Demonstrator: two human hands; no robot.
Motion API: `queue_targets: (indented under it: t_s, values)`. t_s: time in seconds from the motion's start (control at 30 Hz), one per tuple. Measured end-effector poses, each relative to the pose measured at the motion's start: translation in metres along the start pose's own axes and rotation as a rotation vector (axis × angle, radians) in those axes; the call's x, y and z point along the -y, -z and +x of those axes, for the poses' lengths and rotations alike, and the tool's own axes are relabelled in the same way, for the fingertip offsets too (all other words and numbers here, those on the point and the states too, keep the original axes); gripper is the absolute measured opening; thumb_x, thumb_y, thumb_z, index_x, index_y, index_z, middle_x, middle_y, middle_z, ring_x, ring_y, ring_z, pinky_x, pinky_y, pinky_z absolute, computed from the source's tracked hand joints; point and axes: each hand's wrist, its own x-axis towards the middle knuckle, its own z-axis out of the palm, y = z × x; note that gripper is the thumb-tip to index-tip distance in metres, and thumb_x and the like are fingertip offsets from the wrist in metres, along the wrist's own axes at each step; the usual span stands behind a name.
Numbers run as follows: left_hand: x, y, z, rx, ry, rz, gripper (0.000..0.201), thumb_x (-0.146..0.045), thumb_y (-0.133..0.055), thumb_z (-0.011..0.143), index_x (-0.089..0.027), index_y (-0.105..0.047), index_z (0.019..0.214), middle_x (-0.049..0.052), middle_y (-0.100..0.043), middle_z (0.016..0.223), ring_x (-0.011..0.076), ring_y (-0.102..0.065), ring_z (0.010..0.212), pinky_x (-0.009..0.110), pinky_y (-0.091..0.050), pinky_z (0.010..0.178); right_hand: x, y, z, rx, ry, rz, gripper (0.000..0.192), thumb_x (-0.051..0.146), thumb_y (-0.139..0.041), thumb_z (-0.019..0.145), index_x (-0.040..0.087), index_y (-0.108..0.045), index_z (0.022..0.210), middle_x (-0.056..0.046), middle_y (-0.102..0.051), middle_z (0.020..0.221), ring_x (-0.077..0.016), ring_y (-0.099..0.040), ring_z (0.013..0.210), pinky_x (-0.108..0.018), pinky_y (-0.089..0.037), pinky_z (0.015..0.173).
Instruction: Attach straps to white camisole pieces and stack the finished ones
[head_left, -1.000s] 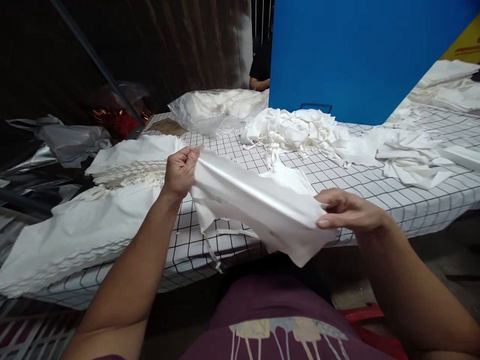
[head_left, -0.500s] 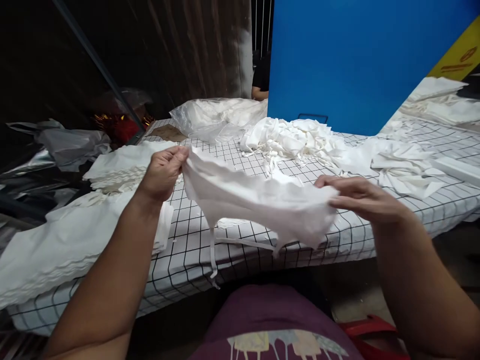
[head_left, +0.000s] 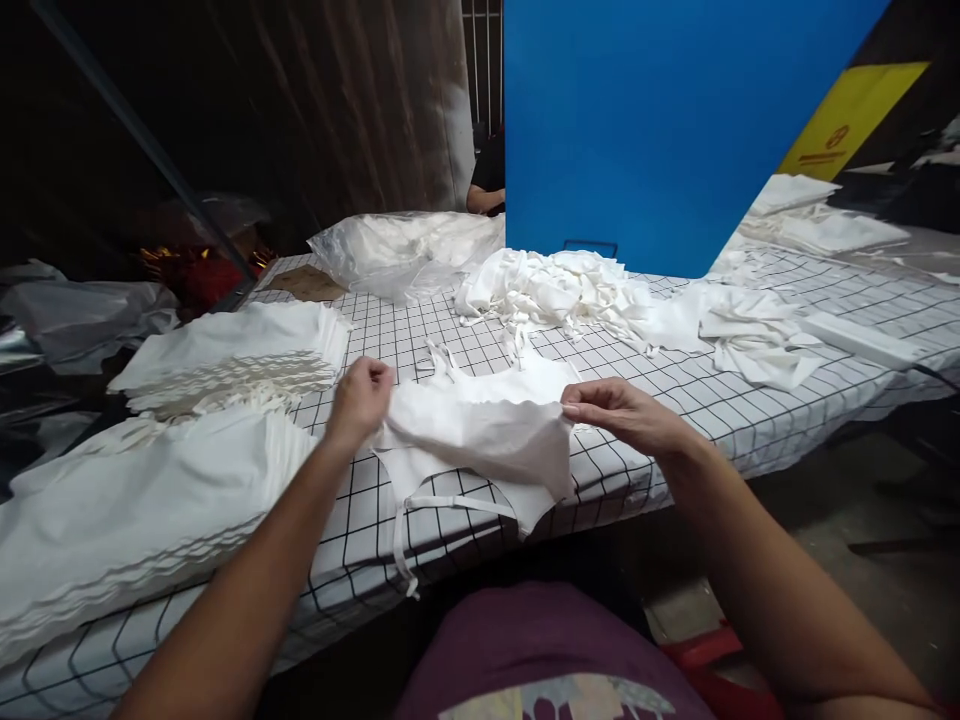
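Observation:
A white bra top [head_left: 480,435] with thin straps is stretched between my two hands, low over the checked cloth. My left hand [head_left: 361,395] is closed on its left end. On the other side, my right hand [head_left: 619,410] pinches its right end between thumb and fingers. One strap droops over the table's front edge, and another runs across below the scalloped hem. Just behind it, another white piece with straps [head_left: 517,380] lies on the cloth, partly covered by the bra top.
Neat stacks of white garments [head_left: 232,350] stand at the left. A loose heap of white garments [head_left: 555,290] lies before a blue panel [head_left: 675,130]. Behind are a clear plastic bag [head_left: 405,250] and another person's arm [head_left: 486,198]. A white bar [head_left: 862,340] lies at the right.
Both hands have lowered the bra top onto the table and come closer together. The bra top now lies nearly flat, with its straps toward the front edge. The view has shifted slightly right.

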Motion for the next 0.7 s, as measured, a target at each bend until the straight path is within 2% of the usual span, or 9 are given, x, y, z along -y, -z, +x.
queue_targets:
  t_s: [0.03, 0.1, 0.17, 0.23, 0.3, 0.4, 0.5, 0.6, 0.7]
  values:
    - [-0.016, -0.009, -0.015, 0.085, -0.076, 0.000, 0.026, -0.043, -0.068, 0.078, -0.018, -0.061, 0.080, 0.005, -0.066, 0.080, 0.0184, -0.059, 0.075, 0.028, -0.047, 0.067, 0.000, -0.007, 0.005, -0.023, -0.002, 0.000, 0.036, 0.049, -0.068, 0.087, 0.016, -0.066, 0.075, 0.000, -0.057, 0.071, -0.0121, -0.050, 0.069, -0.027, -0.041, 0.069]
    - [-0.050, -0.026, -0.047, 0.397, -0.176, -0.064, 0.028, -0.046, -0.066, 0.081, -0.018, -0.063, 0.086, 0.005, -0.067, 0.084, 0.0192, -0.061, 0.077, 0.030, -0.049, 0.068, 0.001, -0.021, 0.017, -0.049, 0.004, -0.017, 0.039, 0.053, -0.069, 0.085, 0.015, -0.066, 0.073, 0.000, -0.057, 0.069, -0.0117, -0.049, 0.066, -0.027, -0.040, 0.065]
    - [-0.078, -0.041, -0.071, 0.574, -0.222, -0.074, 0.029, -0.044, -0.070, 0.080, -0.018, -0.063, 0.091, 0.004, -0.066, 0.084, 0.0183, -0.061, 0.075, 0.029, -0.048, 0.065, 0.005, -0.035, 0.027, -0.052, 0.021, -0.043, 0.042, 0.056, -0.068, 0.085, 0.015, -0.065, 0.074, 0.000, -0.057, 0.068, -0.0122, -0.049, 0.064, -0.027, -0.040, 0.062]
    - [-0.095, -0.050, -0.081, 0.581, -0.223, -0.050, 0.024, -0.039, -0.070, 0.080, -0.017, -0.062, 0.087, 0.001, -0.062, 0.075, 0.0162, -0.057, 0.067, 0.027, -0.044, 0.060, 0.010, -0.045, 0.034, -0.077, 0.065, -0.087, 0.042, 0.056, -0.066, 0.086, 0.016, -0.065, 0.075, -0.001, -0.058, 0.071, -0.0136, -0.052, 0.067, -0.027, -0.042, 0.063]
    - [-0.100, -0.050, -0.077, 0.551, -0.214, -0.079, 0.022, -0.036, -0.066, 0.084, -0.016, -0.061, 0.078, 0.000, -0.057, 0.068, 0.0139, -0.053, 0.063, 0.025, -0.040, 0.056, 0.015, -0.049, 0.038, -0.139, 0.145, -0.131, 0.039, 0.055, -0.066, 0.087, 0.017, -0.066, 0.080, -0.004, -0.060, 0.082, -0.0159, -0.055, 0.077, -0.029, -0.045, 0.069]
    - [-0.104, -0.030, -0.061, 0.638, -0.220, -0.300, 0.028, -0.039, -0.061, 0.088, -0.015, -0.061, 0.075, 0.000, -0.058, 0.070, 0.0121, -0.053, 0.062, 0.023, -0.041, 0.055, 0.017, -0.047, 0.044, -0.115, 0.251, -0.071, 0.038, 0.049, -0.073, 0.082, 0.021, -0.064, 0.106, -0.007, -0.059, 0.113, -0.0203, -0.058, 0.101, -0.032, -0.049, 0.082]
    - [-0.119, 0.006, -0.049, 0.674, -0.261, -0.534, 0.028, -0.040, -0.062, 0.090, -0.014, -0.063, 0.079, 0.002, -0.061, 0.075, 0.0109, -0.056, 0.063, 0.023, -0.046, 0.058, 0.012, -0.043, 0.050, 0.144, 0.267, 0.051, 0.056, 0.049, -0.078, 0.076, 0.024, -0.058, 0.123, -0.008, -0.057, 0.125, -0.0230, -0.057, 0.111, -0.037, -0.050, 0.089]
    - [-0.140, 0.048, -0.042, 0.567, -0.330, -0.648, 0.020, -0.028, -0.057, 0.094, -0.012, -0.065, 0.086, 0.002, -0.060, 0.076, 0.0089, -0.057, 0.061, 0.021, -0.046, 0.056, 0.008, -0.044, 0.052, 0.402, 0.219, 0.005, 0.049, 0.047, -0.080, 0.073, 0.021, -0.064, 0.112, -0.005, -0.064, 0.111, -0.0222, -0.059, 0.105, -0.038, -0.047, 0.093]
    - [-0.151, 0.081, -0.038, 0.440, -0.369, -0.688, 0.025, -0.019, -0.044, 0.099, -0.011, -0.065, 0.090, 0.001, -0.058, 0.074, 0.0082, -0.058, 0.060, 0.019, -0.046, 0.054, 0.007, -0.044, 0.047, 0.511, 0.119, -0.122, 0.028, 0.044, -0.077, 0.078, 0.021, -0.069, 0.092, -0.001, -0.065, 0.088, -0.0186, -0.060, 0.088, -0.034, -0.047, 0.088]
